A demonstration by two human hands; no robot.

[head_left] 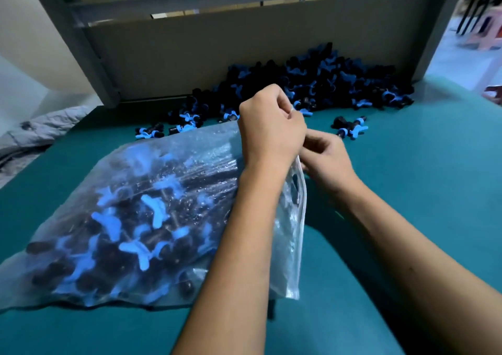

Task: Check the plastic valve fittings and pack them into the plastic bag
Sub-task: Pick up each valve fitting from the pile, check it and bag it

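A clear plastic bag (114,219) lies on its side on the green table, filled with several black valve fittings with blue handles. Its zip-seal mouth (301,205) runs along the right edge. My left hand (269,129) pinches the far end of that mouth with curled fingers. My right hand (326,159) grips the same edge just beside and below it. A big heap of loose valve fittings (320,83) lies beyond the hands against the back board.
A grey cardboard board (190,42) in a metal frame stands at the table's back. Two stray fittings (349,128) lie right of the hands, others (152,132) left near the bag's far corner. The green table (421,178) extends to the right.
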